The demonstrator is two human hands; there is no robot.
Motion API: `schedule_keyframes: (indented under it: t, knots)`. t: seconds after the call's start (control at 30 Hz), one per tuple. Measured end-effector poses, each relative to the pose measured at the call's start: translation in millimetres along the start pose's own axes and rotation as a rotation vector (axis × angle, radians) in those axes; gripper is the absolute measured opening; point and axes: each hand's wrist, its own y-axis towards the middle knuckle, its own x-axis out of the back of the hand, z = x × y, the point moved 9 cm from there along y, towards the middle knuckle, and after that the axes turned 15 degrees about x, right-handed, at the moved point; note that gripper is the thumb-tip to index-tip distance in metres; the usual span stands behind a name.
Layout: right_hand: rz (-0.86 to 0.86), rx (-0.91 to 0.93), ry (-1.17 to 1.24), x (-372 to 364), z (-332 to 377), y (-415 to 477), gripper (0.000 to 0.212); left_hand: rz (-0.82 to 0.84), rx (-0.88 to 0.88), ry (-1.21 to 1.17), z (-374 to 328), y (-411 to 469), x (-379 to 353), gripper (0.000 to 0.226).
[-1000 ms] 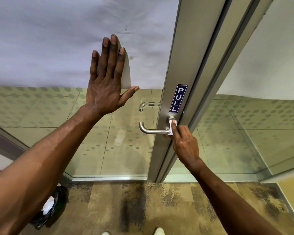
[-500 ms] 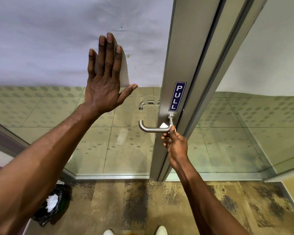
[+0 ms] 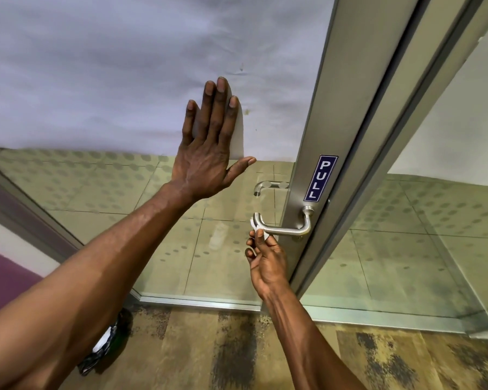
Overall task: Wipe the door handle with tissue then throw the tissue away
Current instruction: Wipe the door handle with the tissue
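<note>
2 hands (image 3: 206, 153) – 2 handles (image 3: 282, 228), 1 tissue (image 3: 258, 230), 1 bin (image 3: 102, 347)

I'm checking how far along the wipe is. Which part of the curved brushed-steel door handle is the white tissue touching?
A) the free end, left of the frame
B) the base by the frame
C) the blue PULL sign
A: the right hand pinches the white tissue against the free end of the brushed-steel door handle.
</note>
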Motion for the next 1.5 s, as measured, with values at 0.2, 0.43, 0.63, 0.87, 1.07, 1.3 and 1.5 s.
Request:
schedule_keyframes:
  t: [0.2,0.43,0.63,0.87,1.07,1.3,1.5]
  knots:
    - [0.08,-0.08,0.193,-5,-13,10,0.017,-0.014,-0.002,-0.004,2,0,-1,0.112]
    - [0.154,-0.14,0.338,-18,-21,21,0.025,-0.014,-0.003,-0.004,1,0,0,0.11]
    - [0.213,-0.198,0.257,-27,-17,31,0.034,-0.017,0.0,0.011,2,0,-1,0.11]
    - [0.208,-0.181,0.123,-2,-5,22,0.023,-0.018,-0.003,0.025,2,0,-3,0.111]
    - [0.156,-0.158,0.184,27,15,11,0.026,-0.021,0.005,0.043,2,0,-3,0.111]
    - [-0.024,-0.101,0.29,57,43,8,0.011,-0.027,0.008,0.033,1,0,-1,0.113]
    - [-0.089,-0.055,0.16,68,71,25,0.018,-0.005,0.005,0.027,0,0,-2,0.113]
